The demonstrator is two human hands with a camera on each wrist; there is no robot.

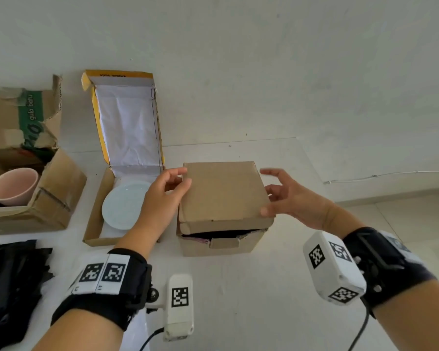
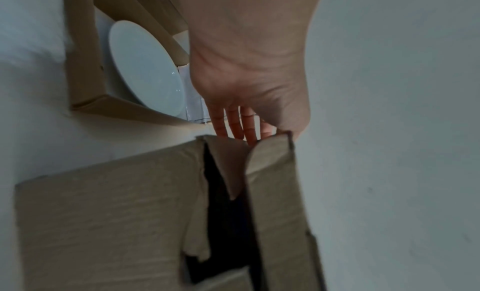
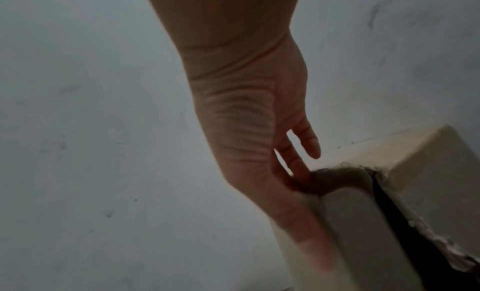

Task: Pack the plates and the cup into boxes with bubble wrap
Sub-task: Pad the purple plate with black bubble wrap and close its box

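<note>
Head: box (image 1: 221,245) at centre, lid (image 1: 223,191) down, gap showing at 6 o'clock. Left hand (image 1: 162,196) pinched the lid's 9 o'clock edge. Right hand (image 1: 297,198) was loose and spread, touching the 3 o'clock edge. Plate (image 1: 122,206) sat at the box's 9 o'clock, cup (image 1: 13,186) farther out. Free room looked to be at 3 and 6.
Left wrist: fingers (image 2: 235,123) behind the lid edge.
Right wrist: blurred, fingertips (image 3: 298,172) tucked under the lid's side.

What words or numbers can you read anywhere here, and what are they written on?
"gula batu": white letters on the green band of the torn cardboard box.
Bigger letters below it on that band: partly hidden, unreadable.
Black print on the yellow-edged box's top flap: upside down, too blurred.
Wrist tags: only black-and-white code squares, no words.
Brown box: no print shows.
</note>
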